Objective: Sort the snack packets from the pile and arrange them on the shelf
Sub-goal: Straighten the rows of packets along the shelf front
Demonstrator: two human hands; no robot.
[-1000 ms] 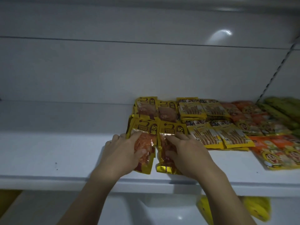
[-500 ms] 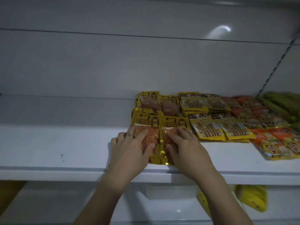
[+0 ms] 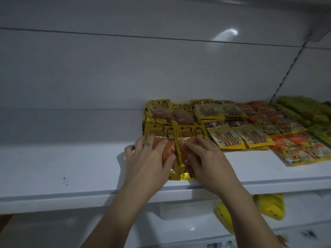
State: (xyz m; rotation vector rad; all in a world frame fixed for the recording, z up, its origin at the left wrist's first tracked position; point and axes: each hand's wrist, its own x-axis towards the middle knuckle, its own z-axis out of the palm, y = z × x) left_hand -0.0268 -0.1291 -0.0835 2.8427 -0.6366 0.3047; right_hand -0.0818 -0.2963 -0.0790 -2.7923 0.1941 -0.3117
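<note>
Both down on the shelf [image 3: 71, 167]: left hand [image 3: 148, 161] presses spread, straight fingers on one gold packet [image 3: 161, 134], right hand [image 3: 209, 163] lies flat-fingered on the neighbouring packet [image 3: 190, 134].

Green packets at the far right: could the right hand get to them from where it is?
Probably yes. The right hand rests flat on a gold packet on the same shelf, holding nothing. Between it and the green packets lie only other packets, all flat, with open space above them.

Dim, bluish, slightly soft picture
</note>
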